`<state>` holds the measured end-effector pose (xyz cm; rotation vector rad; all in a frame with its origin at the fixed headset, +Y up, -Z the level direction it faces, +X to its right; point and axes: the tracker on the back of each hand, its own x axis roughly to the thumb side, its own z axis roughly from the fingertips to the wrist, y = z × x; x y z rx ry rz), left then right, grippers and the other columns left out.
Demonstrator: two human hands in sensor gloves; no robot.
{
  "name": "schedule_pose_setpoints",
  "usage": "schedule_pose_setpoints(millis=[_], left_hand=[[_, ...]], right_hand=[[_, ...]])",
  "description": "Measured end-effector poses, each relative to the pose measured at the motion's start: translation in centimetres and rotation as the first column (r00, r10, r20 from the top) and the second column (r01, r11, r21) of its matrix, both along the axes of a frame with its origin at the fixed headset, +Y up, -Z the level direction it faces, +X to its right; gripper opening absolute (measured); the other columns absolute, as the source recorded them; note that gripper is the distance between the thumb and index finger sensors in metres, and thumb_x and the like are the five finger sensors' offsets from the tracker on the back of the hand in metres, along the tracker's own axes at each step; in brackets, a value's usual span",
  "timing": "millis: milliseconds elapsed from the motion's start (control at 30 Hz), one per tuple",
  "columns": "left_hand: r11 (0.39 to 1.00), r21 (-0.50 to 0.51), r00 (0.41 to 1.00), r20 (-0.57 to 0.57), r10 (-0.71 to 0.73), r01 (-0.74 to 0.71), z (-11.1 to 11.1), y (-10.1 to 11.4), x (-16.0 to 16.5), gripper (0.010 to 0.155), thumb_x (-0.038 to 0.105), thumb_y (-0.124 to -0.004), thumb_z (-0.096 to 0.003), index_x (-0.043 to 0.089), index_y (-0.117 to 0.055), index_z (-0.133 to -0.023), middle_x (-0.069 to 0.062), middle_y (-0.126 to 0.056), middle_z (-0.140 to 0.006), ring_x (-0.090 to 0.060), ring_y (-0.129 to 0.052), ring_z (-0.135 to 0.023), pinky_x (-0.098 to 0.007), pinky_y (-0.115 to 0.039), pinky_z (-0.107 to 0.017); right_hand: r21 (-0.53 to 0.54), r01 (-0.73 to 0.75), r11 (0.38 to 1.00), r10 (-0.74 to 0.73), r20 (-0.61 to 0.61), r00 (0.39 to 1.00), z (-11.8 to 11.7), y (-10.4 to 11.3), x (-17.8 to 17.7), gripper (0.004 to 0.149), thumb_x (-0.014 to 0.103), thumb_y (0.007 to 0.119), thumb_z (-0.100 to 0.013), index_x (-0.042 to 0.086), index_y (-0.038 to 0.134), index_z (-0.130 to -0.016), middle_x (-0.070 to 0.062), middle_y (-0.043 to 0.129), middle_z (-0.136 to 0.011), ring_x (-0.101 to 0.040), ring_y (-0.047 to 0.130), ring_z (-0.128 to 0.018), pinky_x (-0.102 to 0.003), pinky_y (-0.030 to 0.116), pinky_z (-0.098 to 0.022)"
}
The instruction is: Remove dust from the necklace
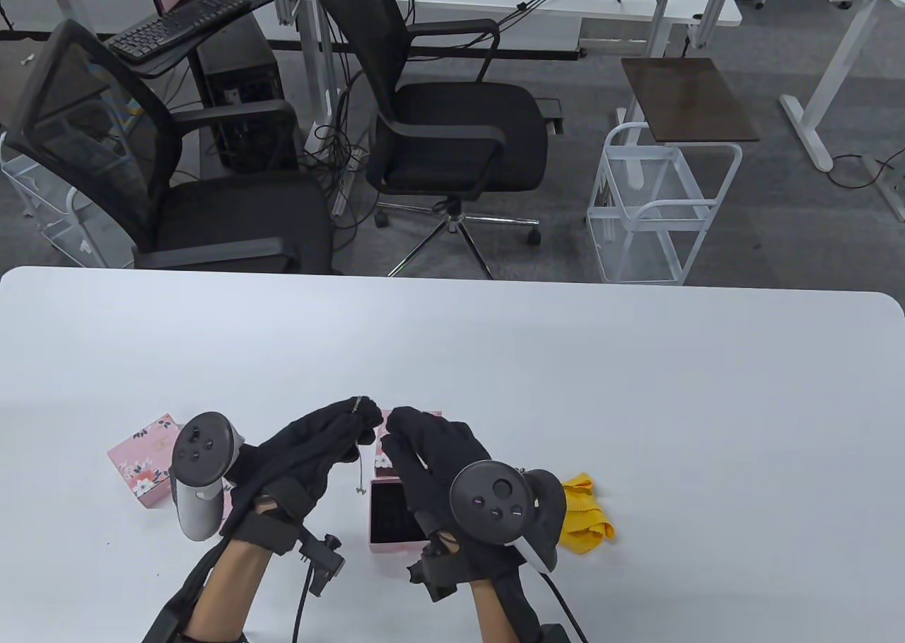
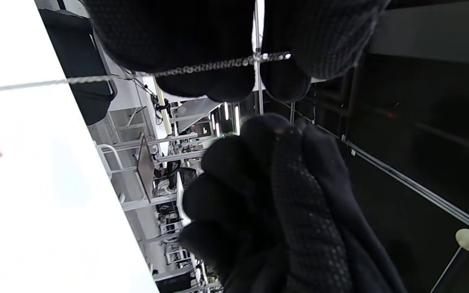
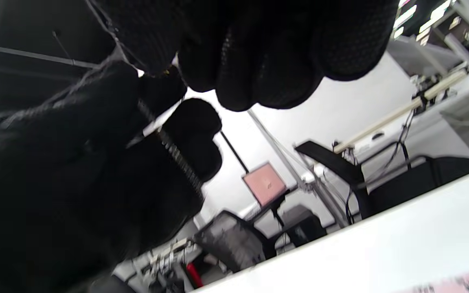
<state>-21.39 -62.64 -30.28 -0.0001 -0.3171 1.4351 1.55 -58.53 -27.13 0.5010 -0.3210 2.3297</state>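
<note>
A thin silver necklace (image 1: 360, 452) is held above the table. My left hand (image 1: 332, 438) grips it at the fingertips, and one end dangles down over the open pink box (image 1: 396, 542). In the left wrist view the chain (image 2: 218, 64) runs across my left fingers (image 2: 185, 36). My right hand (image 1: 424, 452) is right beside it with fingers curled, thumb and forefinger pinching the chain's fine end (image 2: 259, 89). The right wrist view shows the chain (image 3: 173, 156) lying against my left hand (image 3: 75, 171), below my right fingers (image 3: 259, 53).
The pink floral box lid (image 1: 145, 462) lies left of my left hand. A crumpled yellow cloth (image 1: 587, 512) lies right of my right hand. The white table (image 1: 565, 374) stretches beyond; office chairs (image 1: 452, 134) stand behind its far edge.
</note>
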Motion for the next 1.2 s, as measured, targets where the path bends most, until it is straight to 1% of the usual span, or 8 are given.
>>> schedule_pose_setpoints(millis=[167, 267, 333, 367, 533, 867, 1067, 1200], left_hand=[[1.0, 0.011, 1.0, 0.025, 0.0, -0.001, 0.3, 0.0, 0.7, 0.039, 0.048, -0.078, -0.0595, 0.034, -0.084, -0.095, -0.011, -0.072, -0.115, -0.042, -0.064, -0.1, -0.057, -0.063, -0.07], [1.0, 0.001, 0.999, 0.045, -0.017, 0.017, 0.4, 0.0, 1.2, 0.039, 0.048, -0.078, -0.0596, 0.034, -0.084, -0.096, -0.014, -0.067, -0.117, -0.046, -0.06, -0.101, -0.059, -0.06, -0.071], [0.999, 0.004, 0.998, 0.045, -0.034, 0.034, 0.4, 0.0, 1.3, 0.039, 0.048, -0.078, -0.0595, 0.034, -0.084, -0.096, -0.013, -0.069, -0.116, -0.046, -0.062, -0.1, -0.059, -0.061, -0.071], [0.999, 0.01, 0.999, 0.037, -0.031, 0.031, 0.4, 0.0, 1.1, 0.039, 0.048, -0.079, -0.0594, 0.034, -0.084, -0.095, -0.013, -0.071, -0.115, -0.046, -0.064, -0.099, -0.059, -0.062, -0.07], [0.998, 0.021, 0.998, -0.048, -0.05, 0.051, 0.0, 0.2, -0.2, 0.036, 0.043, -0.079, -0.059, 0.03, -0.087, -0.092, -0.011, -0.084, -0.106, -0.036, -0.081, -0.091, -0.053, -0.074, -0.064], [0.992, 0.06, 0.975, -0.202, -0.094, 0.108, -0.1, 0.9, -2.9, 0.037, 0.04, -0.082, -0.0573, 0.029, -0.088, -0.092, 0.001, -0.103, -0.082, -0.02, -0.1, -0.069, -0.041, -0.088, -0.049], [0.991, 0.094, 0.961, -0.27, -0.068, 0.097, 0.2, 1.3, -3.6, 0.038, 0.042, -0.086, -0.0544, 0.026, -0.091, -0.089, 0.003, -0.106, -0.077, -0.017, -0.102, -0.064, -0.039, -0.089, -0.046], [0.979, 0.118, 0.935, -0.336, -0.116, 0.164, 0.5, 1.6, -4.0, 0.039, 0.045, -0.085, -0.0543, 0.026, -0.093, -0.087, 0.003, -0.108, -0.074, -0.016, -0.104, -0.062, -0.038, -0.09, -0.043]], right_hand=[[-0.02, -0.06, 0.998, 0.059, -0.022, 0.998, 0.1, -0.8, -2.1, 0.056, 0.036, 0.075, -0.066, 0.002, 0.063, -0.109, -0.032, 0.069, -0.106, -0.053, 0.076, -0.083, -0.061, 0.067, -0.063], [0.046, -0.07, 0.996, 0.067, 0.066, 0.996, 0.4, -1.4, -3.0, 0.053, 0.035, 0.076, -0.065, 0.002, 0.067, -0.106, -0.03, 0.075, -0.101, -0.05, 0.081, -0.079, -0.058, 0.07, -0.06], [0.125, -0.06, 0.99, 0.043, 0.137, 0.99, 0.6, -1.5, -3.2, 0.038, 0.029, 0.075, -0.065, 0.008, 0.079, -0.096, -0.023, 0.088, -0.088, -0.043, 0.09, -0.068, -0.054, 0.076, -0.055], [0.141, -0.07, 0.988, 0.052, 0.133, 0.99, 0.6, -1.4, -3.2, 0.037, 0.028, 0.076, -0.064, 0.008, 0.08, -0.095, -0.022, 0.091, -0.085, -0.041, 0.092, -0.064, -0.053, 0.078, -0.053], [0.084, -0.076, 0.994, 0.07, 0.072, 0.995, 0.5, -1.3, -3.3, 0.037, 0.028, 0.076, -0.063, 0.008, 0.082, -0.093, -0.017, 0.096, -0.075, -0.035, 0.096, -0.055, -0.049, 0.081, -0.048], [0.007, -0.144, 0.99, 0.144, 0.002, 0.99, -0.1, -2.3, -4.3, 0.037, 0.029, 0.077, -0.062, 0.009, 0.084, -0.092, -0.016, 0.097, -0.074, -0.034, 0.096, -0.054, -0.049, 0.081, -0.048], [-0.006, -0.159, 0.987, 0.159, -0.016, 0.987, -0.1, -2.8, -4.9, 0.037, 0.029, 0.077, -0.062, 0.009, 0.084, -0.092, -0.016, 0.097, -0.073, -0.034, 0.096, -0.053, -0.048, 0.081, -0.048], [-0.024, -0.16, 0.987, 0.159, -0.041, 0.986, -0.3, -3.2, -5.3, 0.037, 0.029, 0.077, -0.061, 0.009, 0.084, -0.092, -0.016, 0.097, -0.073, -0.033, 0.096, -0.053, -0.048, 0.082, -0.047]])
